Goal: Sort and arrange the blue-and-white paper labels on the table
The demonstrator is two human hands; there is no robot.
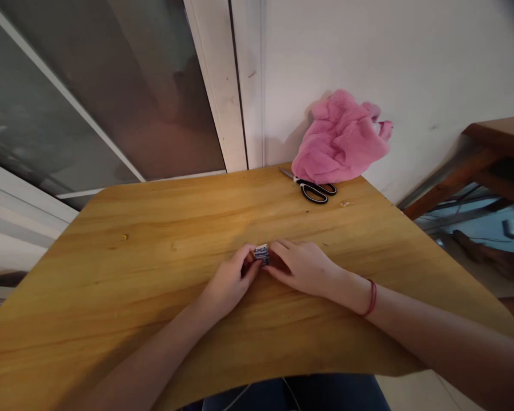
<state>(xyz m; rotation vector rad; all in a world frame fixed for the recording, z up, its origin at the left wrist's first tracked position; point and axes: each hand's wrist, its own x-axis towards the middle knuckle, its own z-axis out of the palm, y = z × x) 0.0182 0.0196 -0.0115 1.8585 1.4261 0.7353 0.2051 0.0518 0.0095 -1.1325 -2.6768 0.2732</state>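
A small blue-and-white folded piece point(261, 254), with layers like pleated paper or a wrapper, is at the middle of the wooden table. It is too small to tell its exact kind. My left hand point(235, 276) pinches its left side between thumb and fingers. From the right, my right hand point(302, 267) closes its curled fingers and thumb at the piece's right edge. The fingertips hide part of that edge. A red cord bracelet point(372, 298) circles my right wrist.
Black-handled scissors point(314, 191) lie toward the table's point(154, 274) back right, partly beneath a pink fluffy cloth point(340, 140) against the white wall. A tiny yellow bit point(124, 237) rests on the left. Glass panels border the back left; another wooden table point(508, 134) stands at right.
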